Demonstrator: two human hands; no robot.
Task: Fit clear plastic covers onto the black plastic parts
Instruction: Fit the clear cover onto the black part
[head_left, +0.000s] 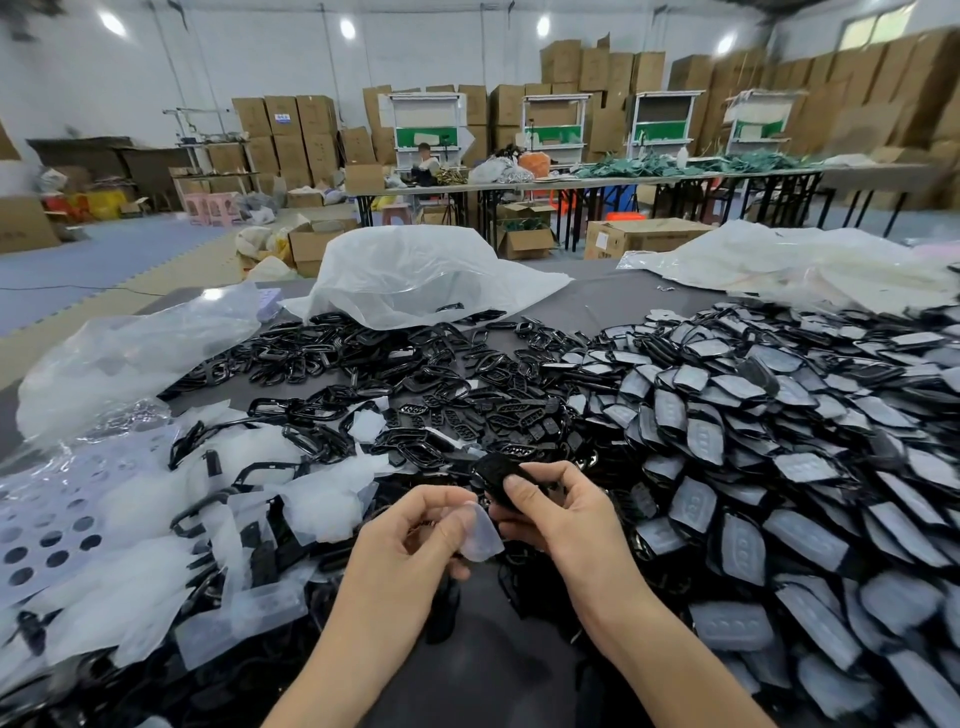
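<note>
My left grip (415, 540) pinches a clear plastic cover (482, 538) between thumb and fingers. My right grip (566, 514) holds a black plastic part (493, 475) just beside it. Around them, loose black frames (363, 358) and covered parts (779, 426) lie heaped on the desk (597, 306).

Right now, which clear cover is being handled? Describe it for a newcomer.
On the grey table heaped with black parts, find the hands up front. The left hand pinches one clear cover; unlike loose covers piled left, it is lifted beside the black part in the right hand.
</note>
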